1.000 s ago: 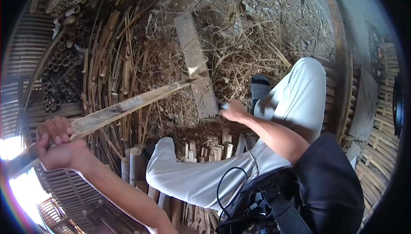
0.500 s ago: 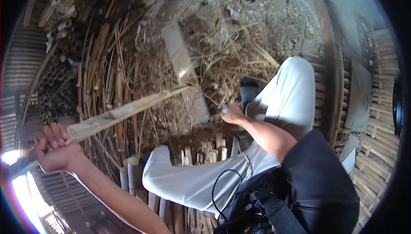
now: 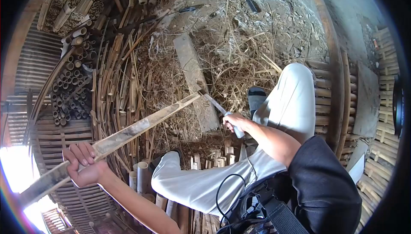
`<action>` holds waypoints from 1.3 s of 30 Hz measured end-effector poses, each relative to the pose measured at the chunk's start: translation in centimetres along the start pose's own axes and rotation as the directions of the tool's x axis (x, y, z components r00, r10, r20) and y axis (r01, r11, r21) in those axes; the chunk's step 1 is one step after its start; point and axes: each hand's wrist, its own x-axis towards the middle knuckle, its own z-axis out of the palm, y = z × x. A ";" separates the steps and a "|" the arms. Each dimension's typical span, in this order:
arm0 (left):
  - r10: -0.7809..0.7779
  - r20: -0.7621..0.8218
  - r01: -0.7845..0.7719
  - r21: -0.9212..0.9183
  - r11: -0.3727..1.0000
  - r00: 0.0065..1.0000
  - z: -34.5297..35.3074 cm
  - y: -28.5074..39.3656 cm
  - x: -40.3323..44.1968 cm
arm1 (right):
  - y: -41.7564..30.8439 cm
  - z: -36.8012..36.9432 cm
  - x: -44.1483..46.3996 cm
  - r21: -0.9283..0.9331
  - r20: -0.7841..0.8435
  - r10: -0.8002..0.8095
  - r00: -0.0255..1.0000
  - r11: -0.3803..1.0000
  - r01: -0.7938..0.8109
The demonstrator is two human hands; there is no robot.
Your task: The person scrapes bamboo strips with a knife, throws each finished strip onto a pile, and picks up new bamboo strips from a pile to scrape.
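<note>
My left hand point(image 3: 85, 164) grips a long split bamboo piece point(image 3: 128, 133) at the left. Its far end rests on a narrow wooden board point(image 3: 192, 67) lying on the ground. In my right hand point(image 3: 238, 122) is the pale handle of a knife point(image 3: 217, 105), its blade slanting up and left. The blade tip meets or lies right beside the bamboo's far end, over the board.
Bamboo strips point(image 3: 122, 71) lie along the left, beside stacked bamboo tubes point(image 3: 70, 78). Shavings point(image 3: 244, 58) cover the ground around the board. Short cut pieces point(image 3: 220, 160) stand near my legs. A dark object point(image 3: 251, 4) lies farther off.
The knife's blade, earlier hidden or blurred, now shows clearly at the bamboo's end. My left hand and the bamboo sit farther right and lower in view, and the view itself has shifted.
</note>
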 end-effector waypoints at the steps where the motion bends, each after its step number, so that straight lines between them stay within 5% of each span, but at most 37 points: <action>1: 0.002 -0.024 -0.002 0.000 1.000 1.000 -0.7 0.2 -0.4 | -0.7 0.8 -0.9 0.062 0.036 0.004 0.999 0.998 -0.006; 3: 0.005 -0.073 -0.005 -0.003 1.000 0.997 -2.2 0.3 -0.9 | -1.1 2.8 -2.1 -0.003 -0.031 -0.119 0.992 0.993 0.119; 5: -0.004 -0.063 0.004 -0.008 1.000 0.998 -3.0 0.7 -1.3 | -3.2 4.4 -5.6 -0.270 0.004 -0.243 0.970 0.934 0.235; 11: -0.034 0.155 0.045 -0.071 0.996 0.987 -3.5 1.1 -2.1 | -3.2 8.7 -7.1 -0.640 0.244 -0.640 0.729 0.458 0.617; 15: -0.042 0.229 0.061 -0.076 0.995 0.972 -4.0 1.0 -1.4 | -2.7 8.6 -6.7 -0.613 0.140 -0.424 0.895 0.672 0.415; 18: -0.049 0.299 0.075 -0.079 0.994 0.953 -3.8 1.1 -1.4 | -1.1 4.9 -2.9 -0.548 0.012 -0.379 0.925 0.772 0.323; 19: -0.045 0.334 0.078 -0.086 0.993 0.942 -3.4 1.1 -1.3 | -2.0 3.3 -1.8 -0.525 -0.119 -0.229 0.966 0.841 0.135; 21: -0.024 0.339 0.063 -0.103 0.993 0.941 -2.3 0.9 -1.2 | -2.0 0.5 1.8 -0.938 0.208 -0.413 0.887 0.174 0.301; 23: -0.030 0.320 0.066 -0.103 0.993 0.947 -2.2 0.9 -1.6 | -3.1 3.3 -1.9 -0.436 -0.068 -0.285 0.956 0.871 0.228; 24: -0.036 0.317 0.071 -0.098 0.993 0.948 -2.2 1.0 -1.6 | -5.0 5.6 -5.1 -0.442 -0.106 -0.224 0.969 0.883 0.156; 27: -0.002 0.335 0.033 -0.087 0.996 0.942 -1.4 0.7 -1.2 | -6.5 10.0 -11.0 -0.402 0.139 -0.478 0.867 0.773 0.491; 29: 0.013 0.340 0.011 -0.069 0.998 0.940 -1.7 0.7 -1.6 | -6.7 12.2 -12.6 -0.476 0.299 -0.609 0.735 0.572 0.668; 30: 0.034 0.345 -0.010 -0.070 0.997 0.938 -2.0 0.6 -1.6 | -6.7 13.2 -13.8 -0.319 0.329 -0.563 0.758 0.689 0.650; 33: 0.069 0.347 -0.031 -0.114 0.993 0.935 -2.2 0.4 -1.8 | -8.2 14.4 -15.1 -0.506 0.478 -0.640 0.601 0.359 0.784; 37: 0.105 0.428 -0.005 -0.228 0.974 0.897 -3.1 0.3 -2.2 | -8.3 11.8 -13.0 -0.439 0.338 -0.333 0.880 0.771 0.461; 38: 0.106 0.457 0.016 -0.257 0.966 0.883 -3.2 0.3 -2.2 | -8.6 10.2 -12.3 -0.595 0.210 -0.285 0.935 0.722 0.353; 39: 0.106 0.486 0.045 -0.289 0.956 0.868 -2.6 0.1 -2.1 | -7.5 8.2 -9.2 -0.552 0.251 -0.457 0.853 0.657 0.514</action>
